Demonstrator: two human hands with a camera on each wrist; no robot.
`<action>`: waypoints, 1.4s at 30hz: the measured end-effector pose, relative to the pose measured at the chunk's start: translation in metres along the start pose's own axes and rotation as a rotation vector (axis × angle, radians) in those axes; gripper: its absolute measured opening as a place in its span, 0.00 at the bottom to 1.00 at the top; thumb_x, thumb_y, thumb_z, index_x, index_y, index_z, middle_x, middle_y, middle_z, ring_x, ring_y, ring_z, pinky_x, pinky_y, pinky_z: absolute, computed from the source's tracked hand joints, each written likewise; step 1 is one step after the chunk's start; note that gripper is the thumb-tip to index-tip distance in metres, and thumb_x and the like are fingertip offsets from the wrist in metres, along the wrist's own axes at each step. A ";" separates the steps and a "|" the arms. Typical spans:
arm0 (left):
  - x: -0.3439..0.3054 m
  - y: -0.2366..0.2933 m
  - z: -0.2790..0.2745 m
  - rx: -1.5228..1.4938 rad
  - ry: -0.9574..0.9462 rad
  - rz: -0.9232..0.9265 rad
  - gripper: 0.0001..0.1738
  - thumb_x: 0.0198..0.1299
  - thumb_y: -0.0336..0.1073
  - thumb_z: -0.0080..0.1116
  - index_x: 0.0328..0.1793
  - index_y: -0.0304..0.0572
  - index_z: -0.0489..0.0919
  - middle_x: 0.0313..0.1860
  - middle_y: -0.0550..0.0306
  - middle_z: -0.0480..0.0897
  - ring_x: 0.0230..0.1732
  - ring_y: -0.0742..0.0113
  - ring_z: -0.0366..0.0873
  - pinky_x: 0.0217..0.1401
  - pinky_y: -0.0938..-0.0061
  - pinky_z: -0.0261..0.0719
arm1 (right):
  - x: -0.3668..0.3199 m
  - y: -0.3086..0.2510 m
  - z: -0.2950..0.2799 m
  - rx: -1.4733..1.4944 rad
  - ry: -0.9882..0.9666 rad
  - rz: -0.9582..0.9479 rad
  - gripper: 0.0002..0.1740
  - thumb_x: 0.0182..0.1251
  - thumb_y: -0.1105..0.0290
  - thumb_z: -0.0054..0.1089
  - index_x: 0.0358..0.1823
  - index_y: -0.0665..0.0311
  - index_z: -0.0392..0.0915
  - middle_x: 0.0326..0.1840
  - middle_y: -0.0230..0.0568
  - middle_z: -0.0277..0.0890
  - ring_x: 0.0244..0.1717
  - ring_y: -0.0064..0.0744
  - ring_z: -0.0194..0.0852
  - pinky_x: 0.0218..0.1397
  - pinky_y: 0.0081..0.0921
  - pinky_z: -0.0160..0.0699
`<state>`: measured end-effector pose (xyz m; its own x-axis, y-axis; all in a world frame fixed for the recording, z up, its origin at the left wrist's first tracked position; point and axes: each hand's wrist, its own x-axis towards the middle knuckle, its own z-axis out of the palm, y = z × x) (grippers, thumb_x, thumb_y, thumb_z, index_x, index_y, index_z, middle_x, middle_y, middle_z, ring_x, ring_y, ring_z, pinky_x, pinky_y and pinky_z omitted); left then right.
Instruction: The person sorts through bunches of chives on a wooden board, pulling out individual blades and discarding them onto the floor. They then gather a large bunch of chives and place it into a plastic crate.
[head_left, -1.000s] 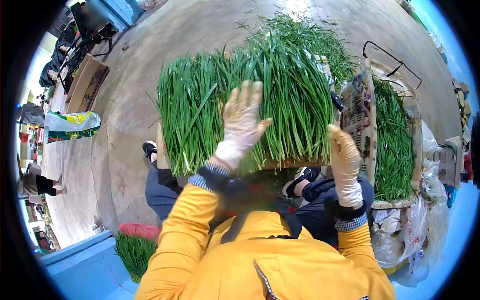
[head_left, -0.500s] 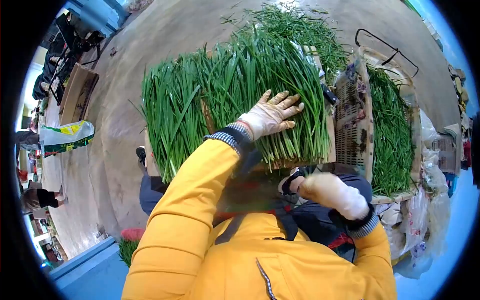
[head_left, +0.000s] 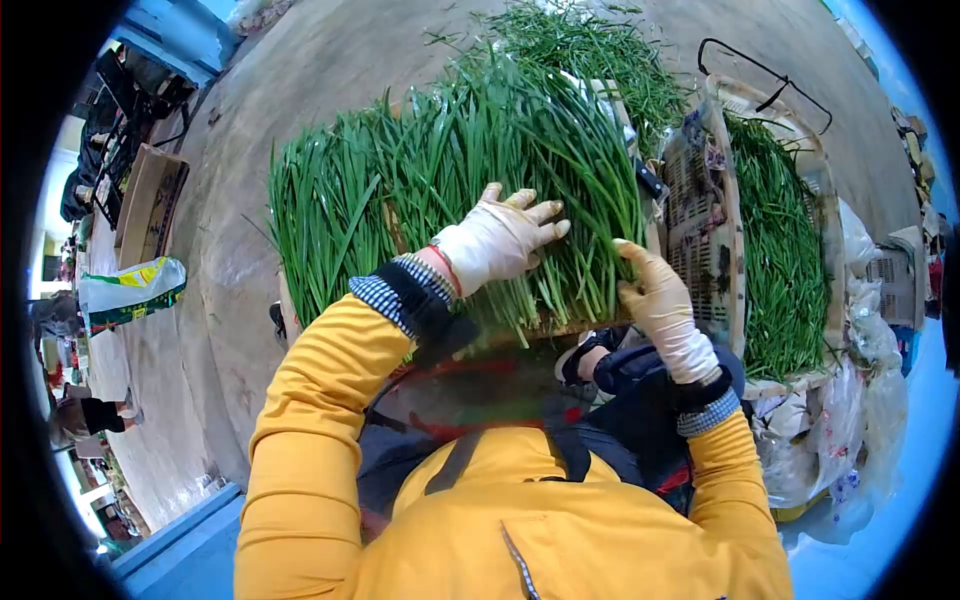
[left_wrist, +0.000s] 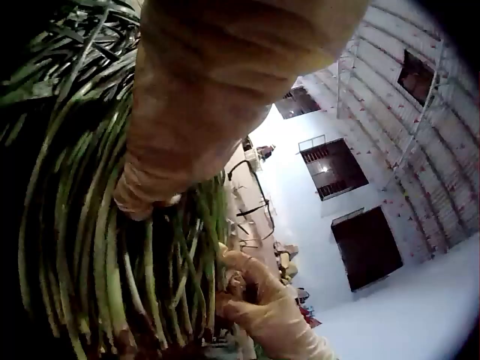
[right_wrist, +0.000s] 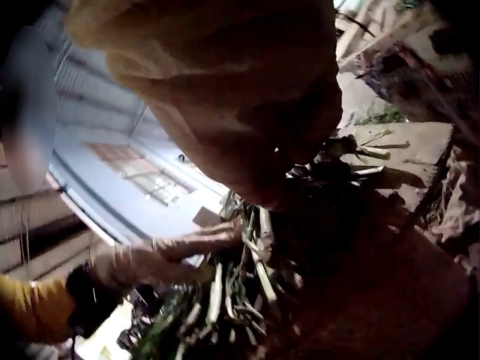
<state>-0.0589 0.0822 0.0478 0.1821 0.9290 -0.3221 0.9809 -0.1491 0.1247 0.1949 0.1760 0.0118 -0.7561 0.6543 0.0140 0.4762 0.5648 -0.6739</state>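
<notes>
Since the frame half a second ago, the left hand [head_left: 497, 240] has slid a little leftward over the greens [head_left: 500, 130], and the right hand [head_left: 662, 300] has risen from above the lap to their right edge. Left to right: the greens lie side by side across the worktop [head_left: 394, 232], leaf tips away from the person, pale cut ends near. Left hand rests palm-down on them, fingers loosely spread, gripping nothing. Right hand, apart from it, bends finger and thumb at the outermost stalks; the right wrist view is dark, so cannot tell whether it pinches any. Handling estimate: each stalk light, limp toward the tip, firmer at the base, easily bruised or creased; wet-looking blades may slip under gloves. Best hold: around the pale lower stalks, gathered loosely, the other palm steadying the leaves.
</notes>
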 end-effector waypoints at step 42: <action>0.073 -0.011 0.033 0.030 0.342 0.123 0.41 0.68 0.60 0.48 0.83 0.75 0.45 0.84 0.67 0.46 0.82 0.57 0.47 0.81 0.47 0.46 | 0.000 -0.039 0.043 -0.315 -0.430 -0.545 0.14 0.53 0.75 0.60 0.43 0.60 0.75 0.39 0.41 0.73 0.46 0.43 0.78 0.45 0.30 0.81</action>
<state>-0.0541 0.1400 -0.0083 0.2710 0.9622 0.0268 0.9555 -0.2723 0.1134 0.1566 0.1322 0.0063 -0.9985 0.0249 -0.0483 0.0426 0.9106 -0.4110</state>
